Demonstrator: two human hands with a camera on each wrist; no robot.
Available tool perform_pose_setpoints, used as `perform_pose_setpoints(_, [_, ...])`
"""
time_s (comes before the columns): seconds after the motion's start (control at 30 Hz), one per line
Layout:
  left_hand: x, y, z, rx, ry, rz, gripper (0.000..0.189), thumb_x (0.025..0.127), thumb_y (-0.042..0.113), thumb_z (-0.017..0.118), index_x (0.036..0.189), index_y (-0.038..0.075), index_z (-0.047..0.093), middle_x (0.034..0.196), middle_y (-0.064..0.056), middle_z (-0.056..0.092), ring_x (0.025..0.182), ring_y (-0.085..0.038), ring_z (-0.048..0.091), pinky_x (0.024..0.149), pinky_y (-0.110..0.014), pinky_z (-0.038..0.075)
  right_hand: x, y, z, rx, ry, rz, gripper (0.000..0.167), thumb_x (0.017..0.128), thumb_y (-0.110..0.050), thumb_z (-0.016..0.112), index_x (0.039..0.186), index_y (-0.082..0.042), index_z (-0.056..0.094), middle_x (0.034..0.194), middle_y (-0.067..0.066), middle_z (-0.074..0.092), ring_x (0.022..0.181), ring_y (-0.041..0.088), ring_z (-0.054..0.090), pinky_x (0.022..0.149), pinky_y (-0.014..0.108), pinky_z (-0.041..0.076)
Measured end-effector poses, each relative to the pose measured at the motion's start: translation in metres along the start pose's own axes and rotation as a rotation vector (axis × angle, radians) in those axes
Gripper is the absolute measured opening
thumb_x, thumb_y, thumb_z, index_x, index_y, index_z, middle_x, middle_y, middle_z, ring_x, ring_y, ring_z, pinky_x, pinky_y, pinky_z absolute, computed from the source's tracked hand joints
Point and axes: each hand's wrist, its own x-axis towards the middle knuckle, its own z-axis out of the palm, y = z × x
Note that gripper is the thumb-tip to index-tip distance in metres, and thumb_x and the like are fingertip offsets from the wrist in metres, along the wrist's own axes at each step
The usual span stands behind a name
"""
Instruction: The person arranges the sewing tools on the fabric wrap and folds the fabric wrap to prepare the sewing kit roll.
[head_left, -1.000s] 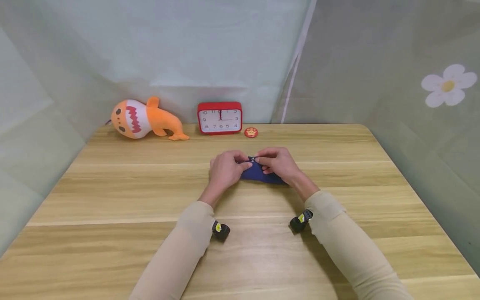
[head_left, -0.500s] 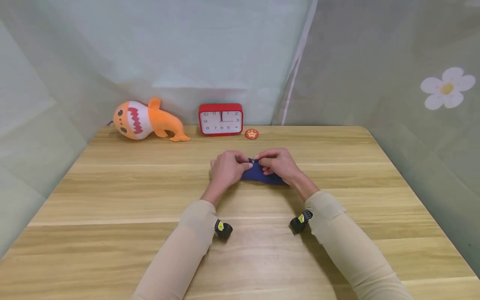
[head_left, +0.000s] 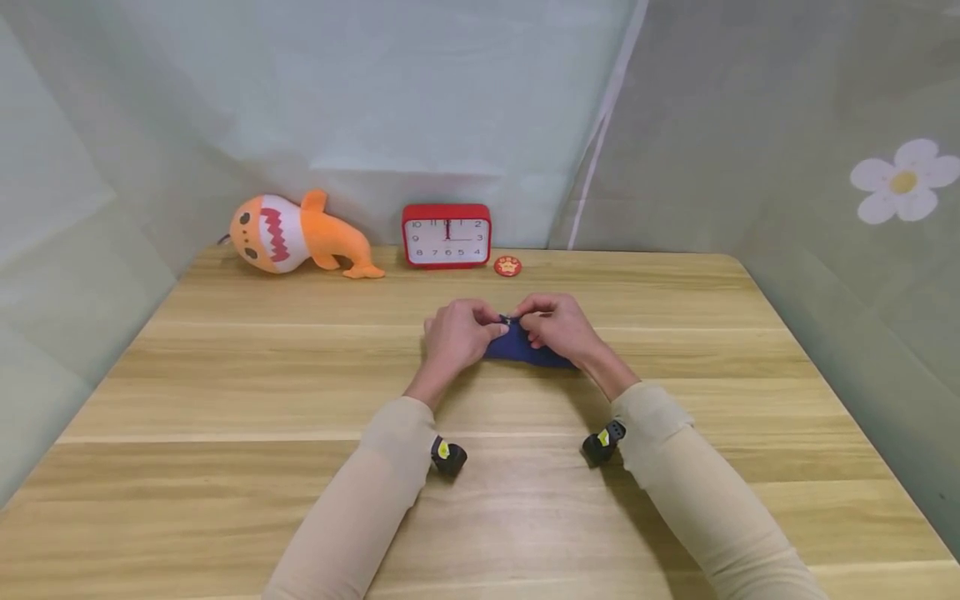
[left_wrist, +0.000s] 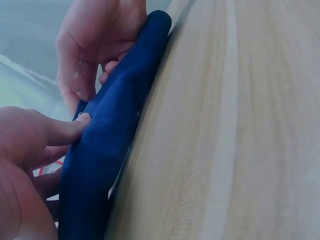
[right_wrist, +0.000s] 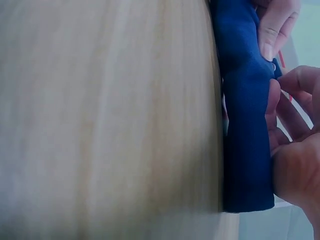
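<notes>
A long, soft, dark blue fabric pouch [head_left: 522,346] lies across the middle of the table, a small shiny metal piece [head_left: 508,320] at its far upper edge. My left hand [head_left: 456,335] pinches that edge just left of the metal piece, thumb on the near side. On the other side, my right hand [head_left: 561,327] pinches the edge close to the metal, thumb and index finger together. In the left wrist view the pouch [left_wrist: 112,120] hides part of the right fingers. The right wrist view shows my right hand [right_wrist: 300,160] behind the pouch [right_wrist: 247,135], several fingers curled against it.
Along the back of the wooden table [head_left: 517,517] sit an orange plush shark [head_left: 300,237], a red clock [head_left: 447,237] and a round red badge [head_left: 507,266]. Pale cloth [head_left: 360,92] hangs behind the table and on both sides.
The head view shifts slightly, so the clock and plush appear a little farther right. Both hands keep their pinch on the pouch's upper edge, nearly still.
</notes>
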Motion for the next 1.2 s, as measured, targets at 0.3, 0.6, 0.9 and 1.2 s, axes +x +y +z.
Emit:
perform_pose_setpoints(0.3, [-0.0018, 0.0009, -0.0004, 0.019, -0.010, -0.015, 0.019, 0.093, 0.036, 0.082, 0.103, 0.020, 0.083, 0.105, 0.002, 0.080, 0.106, -0.025, 0.067, 0.102, -0.048, 0.037, -0.0038, -0.0010, -0.0024, -0.017, -0.029, 0.013, 0.031, 0.097, -0.002, 0.057, 0.121, 0.003, 0.076, 0.087, 0.006, 0.065, 0.067, 0.013, 0.056, 0.063, 0.021, 0.054])
perform_pose_setpoints(0.6, [0.0007, 0.0059, -0.0024, 0.000, 0.001, -0.027, 0.019, 0.093, 0.036, 0.082, 0.103, 0.020, 0.083, 0.106, 0.002, 0.080, 0.106, -0.025, 0.067, 0.100, -0.047, 0.037, -0.0034, -0.0054, -0.0037, -0.041, 0.000, -0.020, 0.032, 0.098, 0.002, 0.052, 0.117, 0.003, 0.078, 0.078, 0.005, 0.061, 0.066, 0.014, 0.055, 0.060, 0.021, 0.052])
perform_pose_setpoints(0.9, [0.0009, 0.0048, -0.0005, -0.002, 0.001, -0.029, 0.018, 0.093, 0.035, 0.082, 0.102, 0.020, 0.083, 0.105, 0.002, 0.080, 0.106, -0.025, 0.067, 0.101, -0.047, 0.037, -0.0026, -0.0009, -0.0013, -0.078, 0.027, -0.066, 0.032, 0.098, 0.006, 0.051, 0.113, 0.003, 0.079, 0.079, 0.006, 0.065, 0.063, 0.013, 0.055, 0.059, 0.022, 0.050])
perform_pose_setpoints(1.2, [0.0007, -0.0010, 0.0008, 0.001, 0.022, 0.004, 0.018, 0.091, 0.035, 0.084, 0.101, 0.021, 0.084, 0.106, 0.002, 0.081, 0.110, -0.026, 0.070, 0.101, -0.049, 0.039, -0.0030, 0.0035, 0.0037, -0.137, 0.050, -0.109, 0.033, 0.095, 0.007, 0.053, 0.109, 0.001, 0.081, 0.094, 0.016, 0.073, 0.062, 0.011, 0.056, 0.057, 0.021, 0.047])
